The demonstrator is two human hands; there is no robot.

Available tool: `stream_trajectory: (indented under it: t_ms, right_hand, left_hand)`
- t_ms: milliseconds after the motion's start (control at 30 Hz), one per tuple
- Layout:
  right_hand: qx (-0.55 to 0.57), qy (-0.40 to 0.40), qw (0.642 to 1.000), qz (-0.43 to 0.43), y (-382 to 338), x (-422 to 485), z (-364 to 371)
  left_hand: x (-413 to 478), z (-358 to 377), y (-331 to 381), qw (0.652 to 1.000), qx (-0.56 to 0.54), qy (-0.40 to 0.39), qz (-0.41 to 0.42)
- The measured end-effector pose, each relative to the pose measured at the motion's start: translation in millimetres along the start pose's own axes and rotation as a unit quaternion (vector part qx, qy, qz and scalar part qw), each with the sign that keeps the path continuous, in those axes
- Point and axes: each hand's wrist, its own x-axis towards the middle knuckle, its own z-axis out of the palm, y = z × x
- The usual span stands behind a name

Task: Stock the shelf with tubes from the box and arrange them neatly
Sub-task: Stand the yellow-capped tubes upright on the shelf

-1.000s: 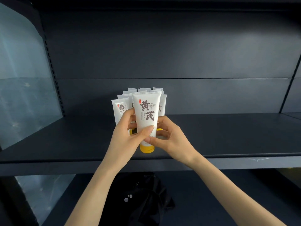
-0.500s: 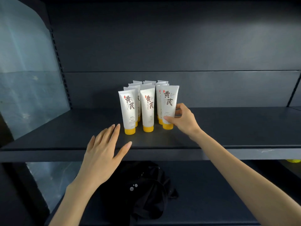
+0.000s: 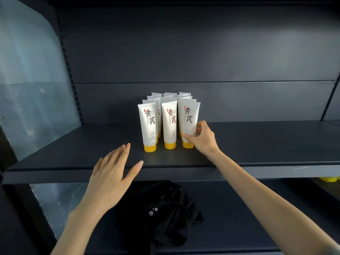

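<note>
Dark grey shelving fills your view, and the shelf [image 3: 257,144] running across the middle of the frame carries the tubes [image 3: 166,100] in a tight cluster just left of centre. They stand in three files running from front to back. Every one you can see stands with its long axis vertical: yellow cap down on the shelf, flat crimped end pointing up, printed face towards you. Your right hand [image 3: 204,138] grasps the front-right tube [image 3: 188,118] low on its body, thumb across the front just above the cap and fingers curled round its right side. That tube stands near upright with its cap on the shelf, just beside the front-middle tube [image 3: 170,124]. The front-left tube [image 3: 149,124] stands a little apart from the middle one. Your left hand [image 3: 112,177] is released, fingers straight and spread, over the shelf's front edge in the lower left of the frame, holding nothing and clear of the tubes. A pale translucent panel [image 3: 33,89] closes off the left side. On the level below, at lower centre, lies a crumpled black cloth [image 3: 161,214], and something yellow [image 3: 329,179] shows at the right edge.
</note>
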Motion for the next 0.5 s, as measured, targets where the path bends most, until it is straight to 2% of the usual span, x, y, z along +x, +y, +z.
stream_trajectory:
  t_ms: [367, 500]
  right_hand:
    - [-0.01, 0.018, 0.999, 0.03, -2, -2, 2]
    - [-0.033, 0.052, 0.998, 0.017, -2, -18, -14]
  left_hand:
    - [-9, -6, -8, 1.0, -0.005, -0.009, 0.019]
    - [-12, -5, -10, 0.999, -0.01, -0.018, 0.03]
